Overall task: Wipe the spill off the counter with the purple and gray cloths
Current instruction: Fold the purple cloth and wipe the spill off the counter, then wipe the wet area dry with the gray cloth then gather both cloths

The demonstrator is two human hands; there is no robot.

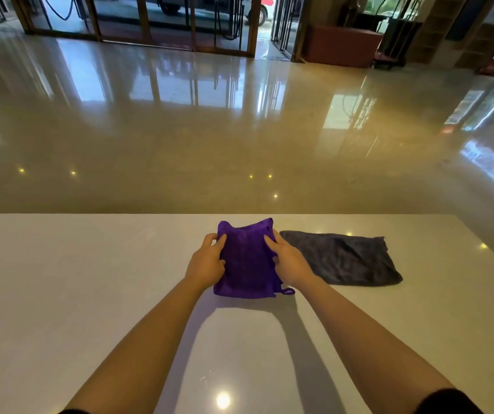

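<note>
A folded purple cloth [247, 261] lies on the white counter [75, 279], near its far edge. My left hand [207, 261] grips the cloth's left side, fingers curled on the fabric. My right hand [286, 258] holds its right side, fingers laid over the top. A small loop tag sticks out at the cloth's near right corner. Just to the right, a gray cloth [344, 258] lies flat on the counter, touched by neither hand. A few faint droplets [205, 379] show on the counter close to me, between my forearms.
The counter's far edge [359, 215] runs just behind the cloths, with a glossy lobby floor [210, 130] beyond and below. The counter's right edge slants down at the far right. Glass doors and a red bench stand at the back.
</note>
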